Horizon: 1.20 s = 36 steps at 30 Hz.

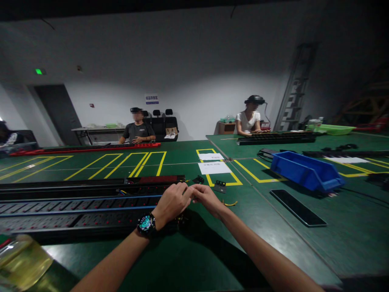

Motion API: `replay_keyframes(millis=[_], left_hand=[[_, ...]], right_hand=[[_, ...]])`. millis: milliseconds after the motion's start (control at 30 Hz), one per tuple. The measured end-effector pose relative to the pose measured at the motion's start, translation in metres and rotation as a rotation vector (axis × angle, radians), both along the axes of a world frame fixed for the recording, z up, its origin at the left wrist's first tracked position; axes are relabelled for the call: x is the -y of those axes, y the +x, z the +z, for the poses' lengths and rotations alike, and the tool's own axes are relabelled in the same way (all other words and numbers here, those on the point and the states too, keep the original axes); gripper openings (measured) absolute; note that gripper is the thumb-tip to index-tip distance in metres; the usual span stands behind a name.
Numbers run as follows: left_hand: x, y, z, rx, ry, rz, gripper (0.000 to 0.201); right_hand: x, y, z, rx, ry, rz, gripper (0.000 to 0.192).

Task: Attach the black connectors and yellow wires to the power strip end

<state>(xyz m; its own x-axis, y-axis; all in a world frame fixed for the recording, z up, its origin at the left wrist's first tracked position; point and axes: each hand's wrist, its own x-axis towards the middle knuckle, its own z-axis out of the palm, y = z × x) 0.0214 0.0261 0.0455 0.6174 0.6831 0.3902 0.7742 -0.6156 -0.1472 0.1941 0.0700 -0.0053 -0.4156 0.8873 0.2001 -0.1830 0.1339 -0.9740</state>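
Looking down the green table [188, 263], we see our left hand [172, 201] and right hand [207, 197] meeting fingertip to fingertip just off the right end of the long black power strip [75, 211]. Both sets of fingers are curled inward and pinched together on something too small and too hidden for us to make out. A wristwatch [146, 224] sits on our left wrist. Just right of the right hand lies a short yellow wire [230, 203], and a little farther off are two small black parts [220, 186] beside white paper sheets [214, 167]. To the right sit a blue bin [306, 170] and a flat dark phone [298, 207]. At the far side, two other people [138, 129] sit at their own strips.
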Motion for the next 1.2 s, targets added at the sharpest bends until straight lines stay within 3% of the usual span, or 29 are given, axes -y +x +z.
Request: replay_keyframes(millis=[167, 300, 467, 600, 733, 867, 1033, 1200], left_hand=[[-0.009, -0.003, -0.002, 0.318, -0.126, 0.014, 0.023], [-0.025, -0.009, 0.0, 0.589, -0.345, -0.049, 0.016], [-0.047, -0.025, -0.003, 0.796, -0.646, -0.13, 0.028], [-0.054, -0.03, -0.007, 0.815, -0.647, -0.124, 0.03], [-0.06, -0.03, -0.009, 0.772, -0.652, -0.145, 0.028], [-0.073, -0.04, -0.013, 0.71, -0.499, 0.038, 0.023], [-0.081, -0.046, -0.021, 0.521, -0.355, 0.369, 0.016], [-0.079, -0.038, -0.026, 0.389, -0.342, 0.509, 0.02]], right_hand=[[-0.016, -0.009, -0.007, -0.086, -0.076, -0.025, 0.053], [-0.03, -0.015, -0.012, -0.082, -0.063, -0.111, 0.051], [-0.039, -0.016, -0.011, -0.013, 0.019, -0.136, 0.048], [-0.038, -0.018, -0.012, -0.014, 0.008, -0.137, 0.048], [-0.039, -0.021, -0.022, -0.103, -0.121, -0.125, 0.054], [-0.048, -0.02, -0.038, -0.115, -0.15, -0.182, 0.054], [-0.057, -0.016, -0.052, 0.192, 0.158, -0.282, 0.03], [-0.055, -0.023, -0.056, 0.405, 0.334, -0.251, 0.038]])
